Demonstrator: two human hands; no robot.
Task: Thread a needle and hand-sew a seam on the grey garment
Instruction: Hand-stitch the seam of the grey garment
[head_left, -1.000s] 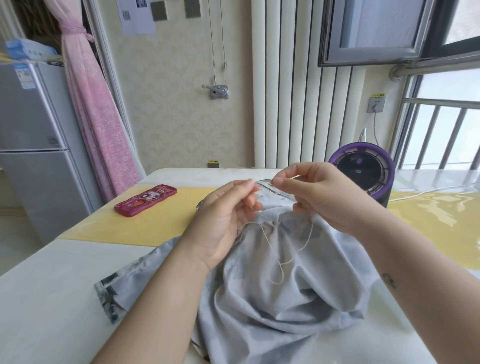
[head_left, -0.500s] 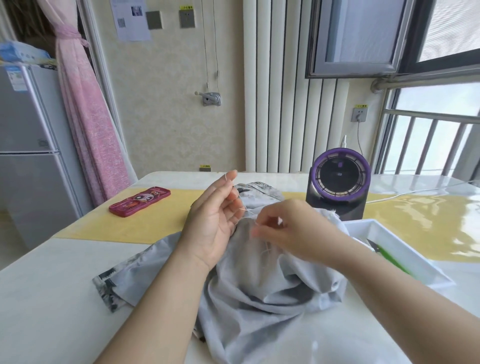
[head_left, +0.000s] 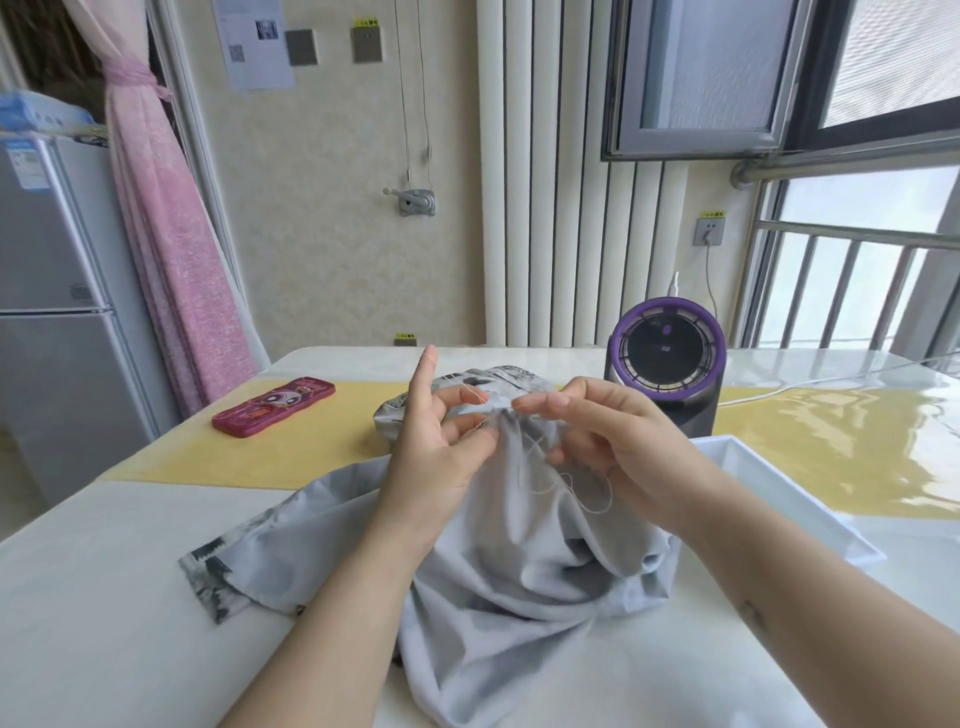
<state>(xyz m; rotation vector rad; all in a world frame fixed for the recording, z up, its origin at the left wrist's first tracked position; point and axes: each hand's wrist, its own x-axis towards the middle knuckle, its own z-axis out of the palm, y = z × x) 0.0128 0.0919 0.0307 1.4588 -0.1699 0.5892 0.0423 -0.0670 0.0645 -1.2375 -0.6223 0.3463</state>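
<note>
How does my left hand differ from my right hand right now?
The left hand points its index finger straight up; the right hand keeps its fingers levelled sideways. Loose thread hangs under the right hand; under the left hand only cloth shows. Both pinch the garment at one bunched fold.

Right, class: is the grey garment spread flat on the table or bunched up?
Bunched up. The grey garment rises in folds to a peak pinched between the left hand and right hand; only one corner lies flat.
</note>
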